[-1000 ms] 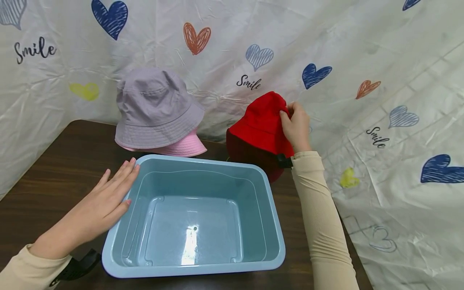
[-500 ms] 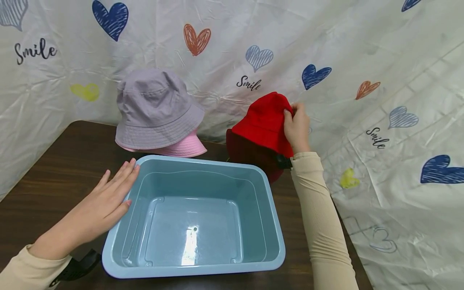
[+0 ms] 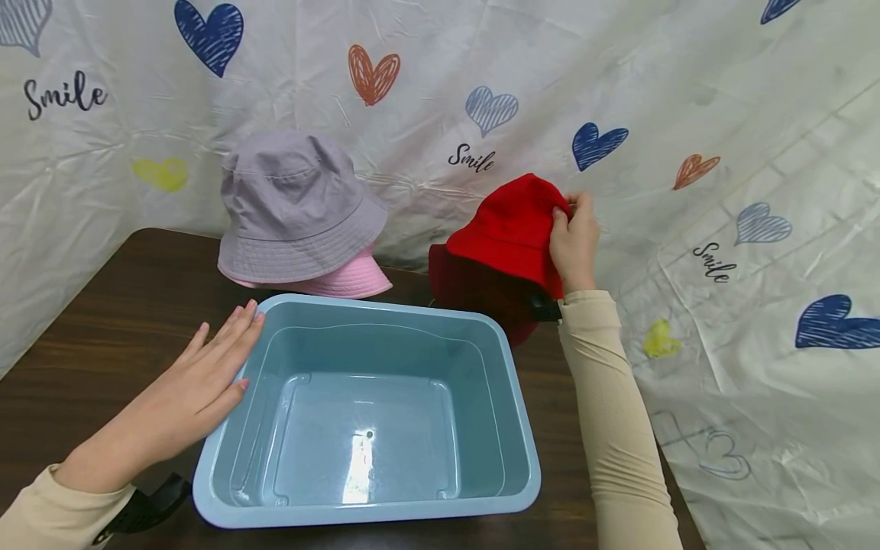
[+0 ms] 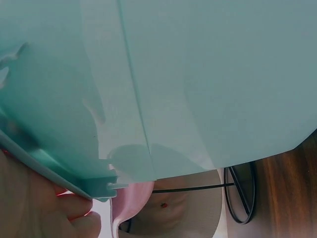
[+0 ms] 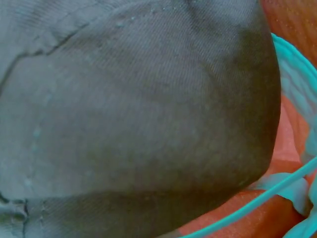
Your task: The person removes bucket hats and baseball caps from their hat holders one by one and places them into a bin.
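Observation:
My right hand [image 3: 575,243] pinches the crown of a red bucket hat [image 3: 512,227] between thumb and fingers, right of and behind the blue tub [image 3: 509,382]. A dark red hat [image 3: 450,279] sits beneath it, partly hidden. With fingers straight, my left hand [image 3: 186,389] rests on the tub's left rim; in the left wrist view its fingers [image 4: 74,206] lie by the tub's edge. Dark fabric [image 5: 148,114] fills most of the right wrist view.
Behind the tub's left part, a lavender bucket hat [image 3: 296,206] sits over a pink one [image 3: 351,276]. The brown table [image 3: 89,321] meets a white sheet [image 3: 426,46] printed with hearts. Black wire [image 4: 252,193] shows beneath hats in the left wrist view.
My right hand has moved slightly right, drawing the red hat the same way across the dark red one. The left hand and the tub have stayed put.

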Demonstrator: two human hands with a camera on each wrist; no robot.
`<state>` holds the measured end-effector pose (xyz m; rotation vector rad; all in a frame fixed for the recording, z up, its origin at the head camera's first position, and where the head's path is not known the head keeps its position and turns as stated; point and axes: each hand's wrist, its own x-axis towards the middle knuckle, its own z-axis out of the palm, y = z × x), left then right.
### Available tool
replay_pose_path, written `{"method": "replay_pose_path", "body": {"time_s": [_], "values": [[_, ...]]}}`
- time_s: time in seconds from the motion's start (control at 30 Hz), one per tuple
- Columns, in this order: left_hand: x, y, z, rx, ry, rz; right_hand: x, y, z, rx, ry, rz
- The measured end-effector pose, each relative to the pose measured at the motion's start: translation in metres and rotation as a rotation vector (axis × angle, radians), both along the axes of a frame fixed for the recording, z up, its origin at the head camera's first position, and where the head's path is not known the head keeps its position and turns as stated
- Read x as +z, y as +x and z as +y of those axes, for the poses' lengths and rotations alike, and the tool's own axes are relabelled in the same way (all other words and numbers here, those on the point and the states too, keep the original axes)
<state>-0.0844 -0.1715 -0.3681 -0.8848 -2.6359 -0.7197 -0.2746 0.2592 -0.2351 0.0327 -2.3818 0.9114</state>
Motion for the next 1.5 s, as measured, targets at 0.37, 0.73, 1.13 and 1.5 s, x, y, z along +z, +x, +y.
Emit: {"method": "replay_pose_path", "body": {"time_s": [0.37,0.73,1.13,1.5], "values": [[-0.001,0.000,0.000,0.000,0.005,-0.009,0.002,0.003,0.005,0.041,-0.001,-0.059],[-0.001,0.000,0.000,0.000,0.008,-0.014,0.008,0.010,0.007,0.051,0.005,-0.252],[0.000,0.001,0.001,0.003,0.015,-0.022,0.022,0.014,0.007,0.095,0.021,-0.449],[-0.002,0.000,0.000,-0.004,0.027,-0.025,0.029,0.021,0.004,0.191,0.036,-0.613]]}}
